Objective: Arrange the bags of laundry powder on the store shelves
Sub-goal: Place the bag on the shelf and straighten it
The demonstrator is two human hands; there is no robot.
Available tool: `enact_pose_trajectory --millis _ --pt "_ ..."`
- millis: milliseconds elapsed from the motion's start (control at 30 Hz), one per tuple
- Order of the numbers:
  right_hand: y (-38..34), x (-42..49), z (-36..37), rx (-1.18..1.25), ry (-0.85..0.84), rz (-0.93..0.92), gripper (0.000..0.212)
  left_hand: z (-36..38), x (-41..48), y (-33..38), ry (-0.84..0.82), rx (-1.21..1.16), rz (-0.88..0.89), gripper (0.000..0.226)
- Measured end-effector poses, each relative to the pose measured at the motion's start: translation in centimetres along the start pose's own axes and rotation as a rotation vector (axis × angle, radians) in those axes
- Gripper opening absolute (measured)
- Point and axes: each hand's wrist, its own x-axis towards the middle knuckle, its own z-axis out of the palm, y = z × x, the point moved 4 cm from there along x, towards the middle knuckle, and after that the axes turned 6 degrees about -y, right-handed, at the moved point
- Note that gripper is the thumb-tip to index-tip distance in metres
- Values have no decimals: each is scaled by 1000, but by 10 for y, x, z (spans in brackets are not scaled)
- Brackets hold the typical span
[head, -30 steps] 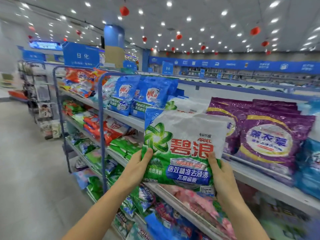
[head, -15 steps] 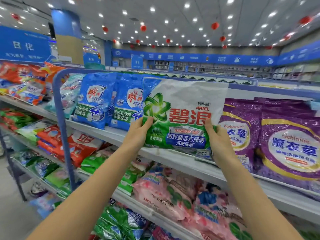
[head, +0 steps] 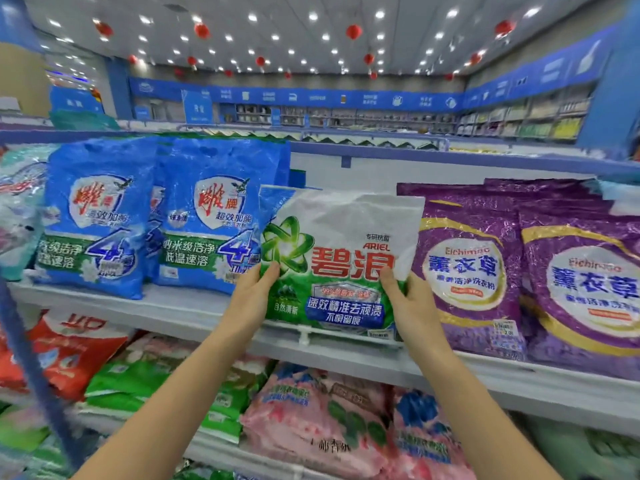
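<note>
The left hand and right hand each clamped a lower side of the green-and-white bag, thumbs on its front. It stood upright with its base at the top shelf front lip, in that shelf's gap between the blue bags and purple bags. Let go this near the lip, the soft bag would probably slump forward off the shelf. Pushed in crooked, it could snag a neighbour.

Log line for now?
left hand grips Ariel bag | right hand grips Ariel bag | bag upright at shelf, between blue bags and purple Eichimao bags
</note>
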Motion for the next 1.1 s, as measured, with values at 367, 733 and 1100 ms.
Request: enact_pose_trajectory --millis 367,733,1100 --pt "-10 9 18 -187 402 -19 30 24 28 17 74 92 162 40" --pt "-14 18 30 -343 544 -35 26 14 47 22 135 324 198 54" --pt "-41 -17 -19 -238 574 22 8 -11 43 22 -30 159 86 32"
